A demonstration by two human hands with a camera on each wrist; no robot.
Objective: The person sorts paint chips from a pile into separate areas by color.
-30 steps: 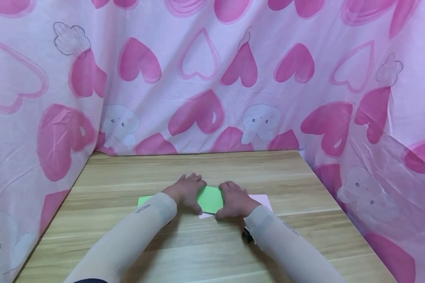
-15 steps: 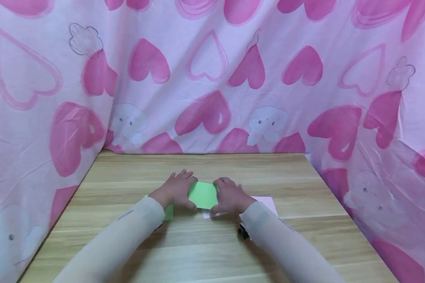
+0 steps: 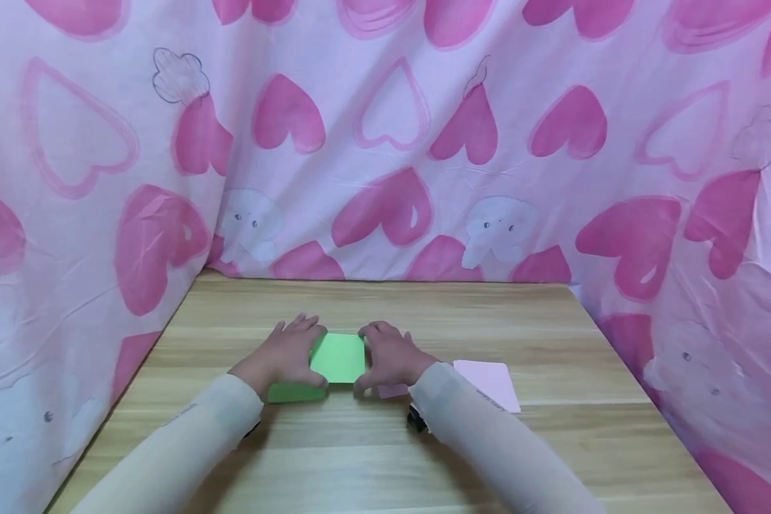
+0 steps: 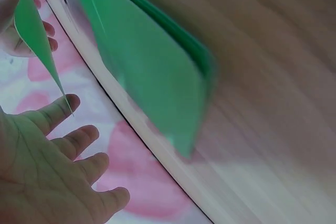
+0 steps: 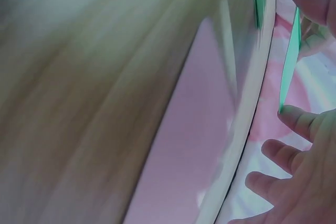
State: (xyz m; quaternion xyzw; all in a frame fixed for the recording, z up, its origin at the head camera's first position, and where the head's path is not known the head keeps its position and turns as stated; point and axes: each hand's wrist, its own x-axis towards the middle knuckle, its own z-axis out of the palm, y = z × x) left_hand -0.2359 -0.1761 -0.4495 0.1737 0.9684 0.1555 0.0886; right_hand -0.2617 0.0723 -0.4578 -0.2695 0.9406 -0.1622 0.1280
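Note:
Between my two hands a square green card [image 3: 339, 358] is held above the table. My left hand [image 3: 283, 355] pinches its left side between thumb and index finger, the other fingers spread. At the opposite side my right hand [image 3: 393, 357] grips it the same way. Edge-on, the held card [image 4: 35, 32] appears thin in the left wrist view. Below the left hand lies a green stack [image 3: 297, 392], partly hidden; the left wrist view shows layers in this stack [image 4: 149, 66]. A pink card [image 3: 488, 384] rests beside the right wrist, and another pink piece [image 3: 392, 390] is mostly covered.
The wooden table [image 3: 373, 450] carries the cards. A pink heart-patterned cloth [image 3: 385, 207] hangs behind it and along both sides. A small black object [image 3: 416, 419] sits under the right wrist.
Both hands have moved left with the green card, from over the pink piece toward the green stack. More of both pink cards' surroundings shows. The head view has turned slightly left.

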